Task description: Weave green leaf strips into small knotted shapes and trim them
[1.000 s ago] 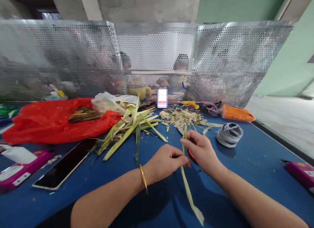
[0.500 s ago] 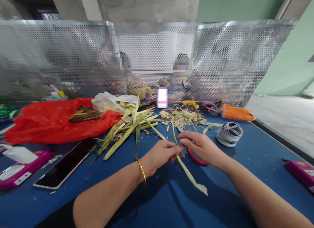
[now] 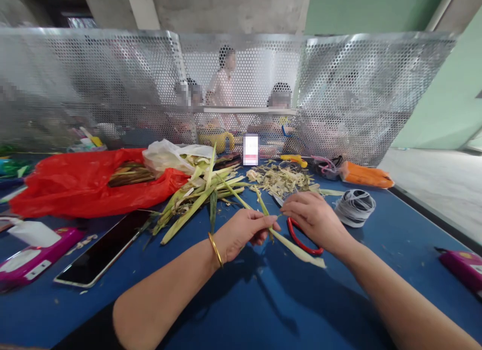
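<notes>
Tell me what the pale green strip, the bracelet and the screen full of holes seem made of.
The strip looks like matte leaf or husk, judging by its green and cream colour. The bracelet looks like polished metal, gold and shiny; whether solid or plated, I can't tell. The screen seems sheet metal: silvery glare around neat holes.

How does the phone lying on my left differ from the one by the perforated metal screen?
The left phone lies flat, while the far phone stands upright. The left phone's display is dark; the far phone's is lit white with a pinkish band. The left phone sits slanted near the red plastic bag, the far phone behind the leaf scraps. Both are rectangular.
</notes>
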Tool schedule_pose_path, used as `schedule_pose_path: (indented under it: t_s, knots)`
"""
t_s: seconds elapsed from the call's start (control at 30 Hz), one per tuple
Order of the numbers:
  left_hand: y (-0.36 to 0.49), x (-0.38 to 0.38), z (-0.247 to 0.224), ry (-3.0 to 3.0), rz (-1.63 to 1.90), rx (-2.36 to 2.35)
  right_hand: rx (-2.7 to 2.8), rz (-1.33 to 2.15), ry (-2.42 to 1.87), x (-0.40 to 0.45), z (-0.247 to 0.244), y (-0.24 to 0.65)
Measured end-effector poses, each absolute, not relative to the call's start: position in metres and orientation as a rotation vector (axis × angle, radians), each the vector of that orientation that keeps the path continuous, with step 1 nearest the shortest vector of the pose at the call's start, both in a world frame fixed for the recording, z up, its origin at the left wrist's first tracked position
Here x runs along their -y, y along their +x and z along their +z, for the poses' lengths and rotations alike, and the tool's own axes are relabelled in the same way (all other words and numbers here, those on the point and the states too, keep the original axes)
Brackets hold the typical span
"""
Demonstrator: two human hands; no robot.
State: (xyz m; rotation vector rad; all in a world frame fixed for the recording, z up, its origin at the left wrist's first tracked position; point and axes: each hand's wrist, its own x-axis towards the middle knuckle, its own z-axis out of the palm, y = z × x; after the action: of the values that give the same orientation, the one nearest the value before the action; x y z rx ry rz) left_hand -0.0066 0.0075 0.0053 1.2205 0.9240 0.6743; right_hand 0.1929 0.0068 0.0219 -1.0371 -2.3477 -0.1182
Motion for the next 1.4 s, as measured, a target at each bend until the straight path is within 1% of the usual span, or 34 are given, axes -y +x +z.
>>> schedule_pose_path:
  t_s: [0.1,0.17,0.27,0.33,0.43,0.67,1.1,1.17,1.3,1.4]
  knots:
    - [-0.007,-0.008,0.005,1.037,0.728,-0.894,2.063,-0.331,-1.067,0.003,0.029,0.194]
    - [-0.007,-0.009,0.006,0.953,0.766,-0.877,1.979,-0.461,-1.026,0.012,0.031,0.193]
    - [-0.006,-0.011,0.005,0.919,0.835,-0.841,2.208,-0.617,-0.887,0.021,0.028,0.186]
    - [-0.006,-0.012,0.003,0.920,0.882,-0.813,2.433,-0.652,-0.789,0.022,0.023,0.179]
    - [-0.004,-0.013,0.000,0.889,0.937,-0.804,2.595,-0.660,-0.740,0.018,0.015,0.171]
    - [-0.002,-0.012,-0.004,0.834,0.918,-0.822,2.688,-0.675,-0.743,0.014,0.006,0.166]
    - [-0.001,-0.009,0.002,0.829,0.928,-0.846,2.549,-0.375,-0.601,0.027,0.004,0.159]
    - [-0.005,-0.011,0.005,0.861,0.927,-0.850,2.463,-0.366,-0.665,0.022,0.006,0.163]
    - [-0.010,-0.014,0.011,0.882,0.885,-0.873,2.220,-0.442,-1.113,0.008,0.006,0.172]
    - [-0.009,-0.014,0.009,0.950,0.855,-0.909,2.345,-0.381,-1.238,0.004,0.003,0.173]
